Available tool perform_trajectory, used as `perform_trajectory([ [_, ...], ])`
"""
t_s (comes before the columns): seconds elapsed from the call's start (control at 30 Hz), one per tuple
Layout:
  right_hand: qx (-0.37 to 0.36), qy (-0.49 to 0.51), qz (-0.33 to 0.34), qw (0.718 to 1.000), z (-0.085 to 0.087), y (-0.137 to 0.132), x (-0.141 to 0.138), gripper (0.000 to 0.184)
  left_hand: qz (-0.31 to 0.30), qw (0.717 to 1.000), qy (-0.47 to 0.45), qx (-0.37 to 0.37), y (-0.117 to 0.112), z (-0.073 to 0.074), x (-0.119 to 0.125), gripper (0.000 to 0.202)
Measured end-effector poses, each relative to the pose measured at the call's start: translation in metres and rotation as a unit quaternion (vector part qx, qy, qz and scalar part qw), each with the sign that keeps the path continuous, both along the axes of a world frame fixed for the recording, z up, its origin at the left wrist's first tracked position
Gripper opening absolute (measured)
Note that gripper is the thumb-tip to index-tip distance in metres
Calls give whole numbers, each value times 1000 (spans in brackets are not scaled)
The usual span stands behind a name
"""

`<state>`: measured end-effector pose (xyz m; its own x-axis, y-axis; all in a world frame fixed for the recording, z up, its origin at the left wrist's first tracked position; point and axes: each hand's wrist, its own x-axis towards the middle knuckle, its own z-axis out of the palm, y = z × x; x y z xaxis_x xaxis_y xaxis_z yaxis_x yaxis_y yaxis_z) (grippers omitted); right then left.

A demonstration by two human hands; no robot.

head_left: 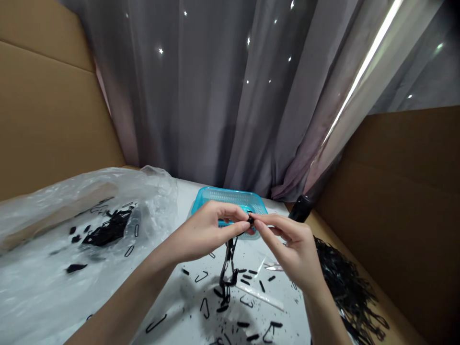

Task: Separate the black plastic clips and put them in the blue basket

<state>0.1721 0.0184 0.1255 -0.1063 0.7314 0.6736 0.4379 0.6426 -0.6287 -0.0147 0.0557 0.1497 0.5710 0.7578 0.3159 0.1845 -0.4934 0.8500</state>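
My left hand (204,232) and my right hand (293,247) meet in front of me, fingertips pinched together on the top of a black strap piece (250,220). From that pinch a black cord or strap (229,270) hangs down to the white table (187,196). Small black loops and clips (204,306) lie scattered on the table beneath the hands.
A teal mesh basket (230,196) stands just behind the hands. A clear plastic bag (72,225) holding black parts (108,230) spreads over the left. A heap of black straps (345,282) lies at the right. Cardboard walls flank both sides, a grey curtain behind.
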Motion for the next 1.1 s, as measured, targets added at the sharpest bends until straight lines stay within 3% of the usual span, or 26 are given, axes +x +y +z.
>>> perform_trajectory([
  [0.33,23,-85,-12,996,-2,3,6,13,83,988,97,81,-10,-7,6,23],
  [0.6,36,-117,11,992,-8,13,8,11,127,955,189,192,-19,-12,15,22],
  [0.87,74,-114,-14,991,-15,15,1,8,133,955,155,215,-15,-15,18,20],
  [1.1,70,-81,-39,994,-17,19,-2,9,136,966,126,182,-13,-13,17,20],
])
